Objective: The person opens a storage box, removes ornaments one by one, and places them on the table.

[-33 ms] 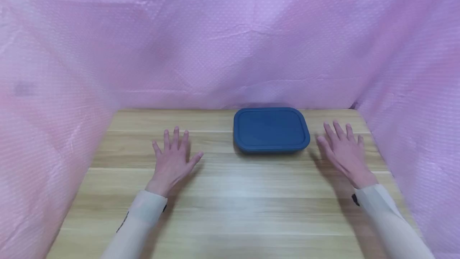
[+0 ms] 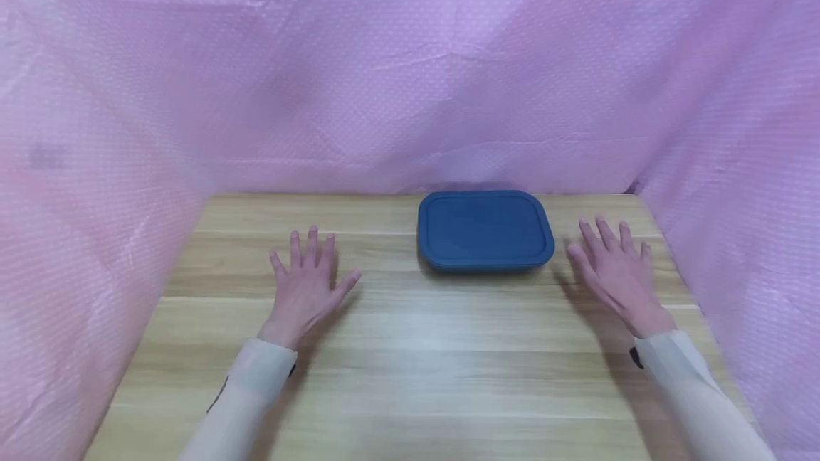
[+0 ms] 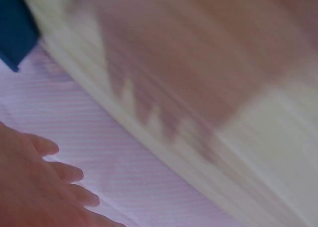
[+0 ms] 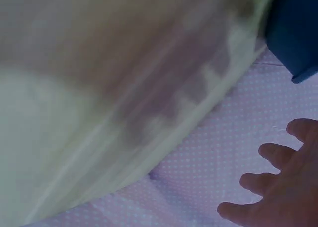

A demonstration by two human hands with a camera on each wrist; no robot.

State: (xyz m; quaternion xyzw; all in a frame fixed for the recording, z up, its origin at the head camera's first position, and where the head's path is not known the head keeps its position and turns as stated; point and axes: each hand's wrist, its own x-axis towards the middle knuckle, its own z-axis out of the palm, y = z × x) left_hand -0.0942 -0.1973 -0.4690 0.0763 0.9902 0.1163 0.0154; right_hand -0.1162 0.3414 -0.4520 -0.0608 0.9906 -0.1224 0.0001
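A blue lidded box (image 2: pixel 485 230) with rounded corners is sitting on the wooden worktop (image 2: pixel 416 390). You are holding out your left hand (image 2: pixel 301 301) well to the left of the box, back facing up, its fingers straight and fanned wide. Your right hand (image 2: pixel 618 279) is hovering just to the right of the box, its fingers likewise spread, a narrow gap separating its thumb from the box's side. The two are standing well apart, with the box lying between and slightly beyond them. Pale sleeves (image 2: pixel 253 379) are covering your arms on the near side of the box. Pink sheeting (image 2: pixel 384 77) is hanging behind the box and to both sides.
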